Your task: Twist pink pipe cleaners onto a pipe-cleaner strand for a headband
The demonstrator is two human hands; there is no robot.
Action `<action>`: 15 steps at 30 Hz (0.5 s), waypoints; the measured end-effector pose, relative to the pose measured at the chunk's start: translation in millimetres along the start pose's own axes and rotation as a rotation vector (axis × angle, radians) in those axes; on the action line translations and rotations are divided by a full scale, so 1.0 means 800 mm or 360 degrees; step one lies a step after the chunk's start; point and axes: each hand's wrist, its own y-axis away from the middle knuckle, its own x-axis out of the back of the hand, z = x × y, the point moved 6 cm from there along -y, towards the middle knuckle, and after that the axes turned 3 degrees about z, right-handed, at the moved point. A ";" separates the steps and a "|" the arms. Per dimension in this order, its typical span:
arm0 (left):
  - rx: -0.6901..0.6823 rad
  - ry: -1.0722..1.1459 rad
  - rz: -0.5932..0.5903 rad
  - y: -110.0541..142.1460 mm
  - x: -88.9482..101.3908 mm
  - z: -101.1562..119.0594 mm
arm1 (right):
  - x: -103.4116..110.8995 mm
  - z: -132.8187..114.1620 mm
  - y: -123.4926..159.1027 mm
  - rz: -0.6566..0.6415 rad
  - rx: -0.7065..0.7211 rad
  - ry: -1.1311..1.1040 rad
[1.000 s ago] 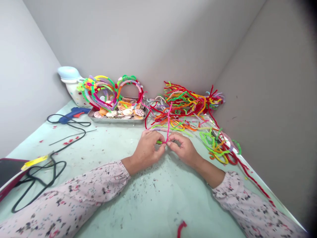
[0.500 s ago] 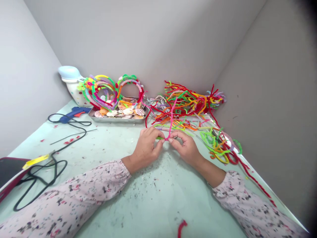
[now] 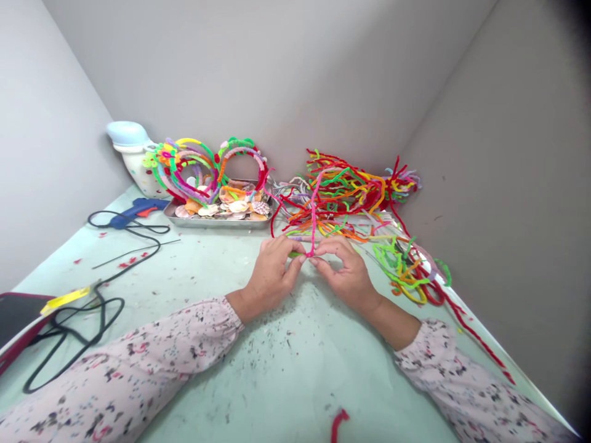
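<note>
My left hand and my right hand meet at the middle of a pale green table. Both pinch a small piece where a pink pipe cleaner rises upward from between the fingertips. A bit of green pipe cleaner shows at my left fingertips. Both hands are closed in a pinch. Behind them lies a heap of coloured pipe cleaners.
A metal tray of seashells stands at the back with pipe-cleaner headbands and a white jar. A blue glue gun and black cable lie left. More pipe cleaners run along the right wall. A red scrap lies near.
Both hands have shifted slightly away from me and the pink pipe cleaner's upright end has swung a little; the pinch stays the same.
</note>
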 end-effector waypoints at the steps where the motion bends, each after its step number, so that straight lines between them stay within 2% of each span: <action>1: -0.0001 0.0000 -0.0002 0.000 0.000 0.000 | 0.000 0.000 0.000 -0.0003 0.0003 0.0010; 15: -0.0002 -0.0007 -0.0031 0.001 -0.002 -0.002 | -0.003 0.001 -0.001 -0.0040 -0.0003 0.0078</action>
